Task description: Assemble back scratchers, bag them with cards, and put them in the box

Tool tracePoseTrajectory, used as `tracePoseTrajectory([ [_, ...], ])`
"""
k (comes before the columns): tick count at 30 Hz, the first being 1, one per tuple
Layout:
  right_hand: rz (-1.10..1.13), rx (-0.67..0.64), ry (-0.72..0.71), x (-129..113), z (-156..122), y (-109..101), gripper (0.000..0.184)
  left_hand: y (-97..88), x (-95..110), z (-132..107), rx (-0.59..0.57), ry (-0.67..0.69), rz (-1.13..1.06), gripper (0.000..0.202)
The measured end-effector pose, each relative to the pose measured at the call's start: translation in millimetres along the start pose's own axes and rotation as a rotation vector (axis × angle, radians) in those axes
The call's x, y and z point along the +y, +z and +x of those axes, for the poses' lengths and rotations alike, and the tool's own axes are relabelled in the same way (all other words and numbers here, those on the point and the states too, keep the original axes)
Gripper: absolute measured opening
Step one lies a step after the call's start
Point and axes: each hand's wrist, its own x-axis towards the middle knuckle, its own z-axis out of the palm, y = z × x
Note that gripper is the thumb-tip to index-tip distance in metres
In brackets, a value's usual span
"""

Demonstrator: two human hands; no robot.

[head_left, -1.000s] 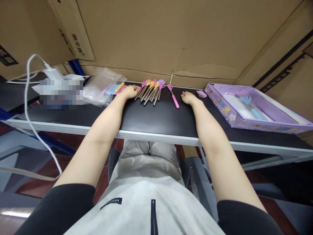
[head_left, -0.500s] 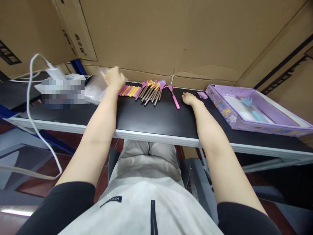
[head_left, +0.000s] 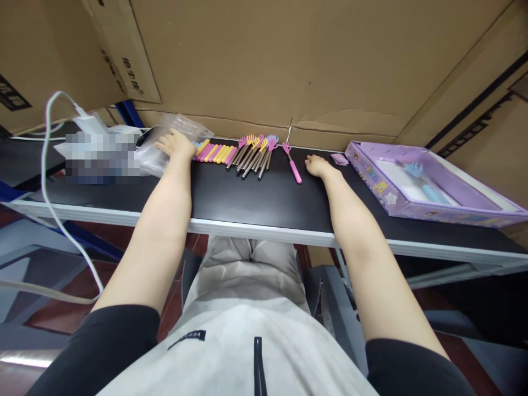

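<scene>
What could go wrong, I think, is at my left: if my left hand point(head_left: 176, 146) sweeps right, my wrist could knock the row of coloured handles point(head_left: 215, 154), since it sits right beside them and hides the end of the row. A handle knocked that way could roll into the pile of metal claws point(head_left: 252, 161), which lies just to the right of the row. The clear plastic bag point(head_left: 152, 156) is under my left fingers and might slide if they drag on it. That arm reaches forward and out, palm down, fingers spread and seemingly gripping nothing. My right hand point(head_left: 317, 165) rests on the counter point(head_left: 259, 201), loosely curled, between the pink-handled claw point(head_left: 294, 169) and a small pink packet point(head_left: 339, 159); I can't tell whether anything is under it.
</scene>
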Motion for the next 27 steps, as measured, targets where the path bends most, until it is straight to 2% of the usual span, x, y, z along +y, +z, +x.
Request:
tracePoseTrajectory([
  [2, 0.004, -0.005, -0.001, 0.2, -0.1, -0.2, 0.056, -3.3, 3.5, -4.2, 0.083, -0.099, 0.058, 0.085],
  [3, 0.005, -0.011, -0.001, 0.2, -0.2, -0.2, 0.056, -5.9, 5.0, -6.3, 0.089, -0.088, 0.052, 0.076],
  [6, 0.008, -0.02, 0.001, 0.1, -0.3, -0.2, 0.057, -17.4, 10.0, -14.4, 0.12, -0.003, -0.059, 0.052],
  [9, 0.003, -0.017, 0.002, 0.4, 0.3, 0.0, 0.056, -31.4, 18.6, -24.7, 0.221, 0.13, -0.205, 0.036],
  [12, 0.008, -0.009, 0.002, 1.3, 1.6, -0.1, 0.055, -39.6, 31.3, -29.4, 0.335, 0.214, -0.331, 0.045],
  [14, 0.025, -0.002, 0.005, 1.4, 1.5, -0.6, 0.055, -38.3, 40.2, -26.5, 0.338, 0.226, -0.394, 0.047],
  [18, 0.07, 0.062, 0.009, -2.5, -4.8, -3.6, 0.052, -20.4, 54.4, -14.7, 0.223, 0.238, -0.48, 0.053],
  [23, 0.169, 0.241, -0.041, -18.5, -16.7, -12.2, 0.05, 9.8, 66.4, -13.1, 0.1, 0.275, -0.489, 0.066],
  [27, 0.343, 0.327, -0.134, -39.8, -21.1, -19.4, 0.05, 29.5, 76.6, -19.6, 0.003, 0.366, -0.529, 0.089],
])
